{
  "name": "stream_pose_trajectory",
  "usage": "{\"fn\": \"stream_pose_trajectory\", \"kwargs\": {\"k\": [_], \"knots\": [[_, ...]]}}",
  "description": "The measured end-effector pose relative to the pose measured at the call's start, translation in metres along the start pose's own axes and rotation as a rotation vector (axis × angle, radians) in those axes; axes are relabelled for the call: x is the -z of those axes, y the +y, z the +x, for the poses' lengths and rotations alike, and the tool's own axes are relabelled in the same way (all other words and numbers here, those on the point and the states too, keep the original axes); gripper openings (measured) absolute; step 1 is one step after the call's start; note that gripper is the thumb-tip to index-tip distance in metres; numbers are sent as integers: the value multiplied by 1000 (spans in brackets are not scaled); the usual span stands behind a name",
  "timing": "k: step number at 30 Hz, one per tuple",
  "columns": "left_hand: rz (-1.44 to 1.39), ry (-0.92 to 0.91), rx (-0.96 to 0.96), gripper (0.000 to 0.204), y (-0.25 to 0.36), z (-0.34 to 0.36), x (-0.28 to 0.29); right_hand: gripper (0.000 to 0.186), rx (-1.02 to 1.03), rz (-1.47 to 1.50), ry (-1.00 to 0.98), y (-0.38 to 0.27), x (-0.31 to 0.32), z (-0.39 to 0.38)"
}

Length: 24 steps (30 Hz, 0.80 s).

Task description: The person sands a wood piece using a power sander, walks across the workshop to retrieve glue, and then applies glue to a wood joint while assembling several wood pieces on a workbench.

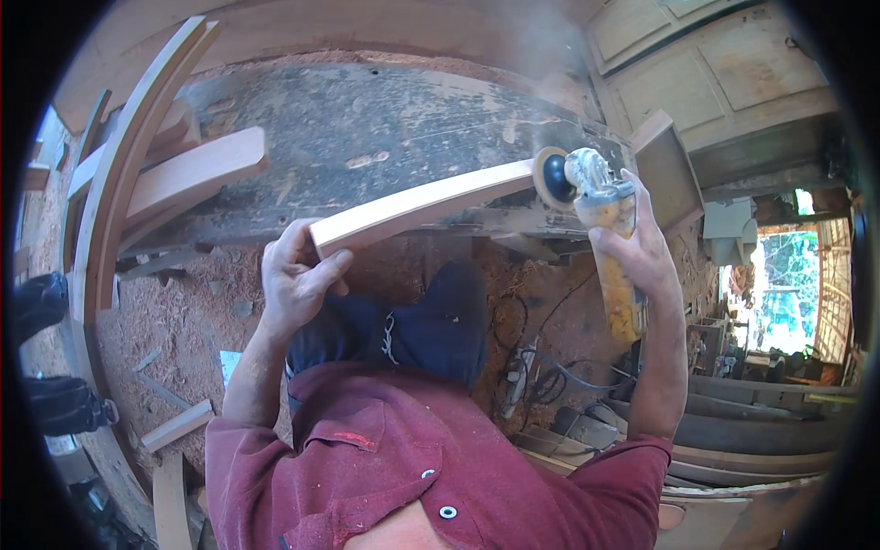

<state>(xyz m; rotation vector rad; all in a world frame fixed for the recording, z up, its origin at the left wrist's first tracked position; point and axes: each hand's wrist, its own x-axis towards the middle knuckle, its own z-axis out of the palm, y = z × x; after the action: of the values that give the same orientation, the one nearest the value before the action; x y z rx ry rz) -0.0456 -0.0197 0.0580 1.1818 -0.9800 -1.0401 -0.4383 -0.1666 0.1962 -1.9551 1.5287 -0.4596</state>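
Observation:
A pale, slightly curved wooden piece point(422, 203) lies slantwise across the near edge of the dark, worn workbench point(367, 119). My left hand point(301, 275) grips its near left end, thumb on the side and fingers around the corner. In my right hand point(642, 240) is a yellow angle grinder point(616, 284), held by its dusty body and head. Its round sanding disc point(553, 178) stands upright against the far right end of the wood. Fine dust hangs in the air beyond the disc.
Long curved wooden pieces point(137, 156) and a wide board point(197, 174) are stacked at the bench's left. Wooden panels point(715, 78) stand at the far right. Cables point(550, 380) and sawdust cover the floor by my legs. Planks point(752, 431) lie at the lower right.

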Motion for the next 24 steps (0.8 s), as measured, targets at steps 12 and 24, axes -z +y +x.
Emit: {"fn": "stream_pose_trajectory", "kwargs": {"k": [12, 24], "knots": [[411, 152, -46, 45, -12, 2, 18, 96, -171, -116, 464, 126, 56, 2], [339, -920, -946, 73, 6, -83, -177, 71, -67, 1644, 558, 114, -110, -188]]}}
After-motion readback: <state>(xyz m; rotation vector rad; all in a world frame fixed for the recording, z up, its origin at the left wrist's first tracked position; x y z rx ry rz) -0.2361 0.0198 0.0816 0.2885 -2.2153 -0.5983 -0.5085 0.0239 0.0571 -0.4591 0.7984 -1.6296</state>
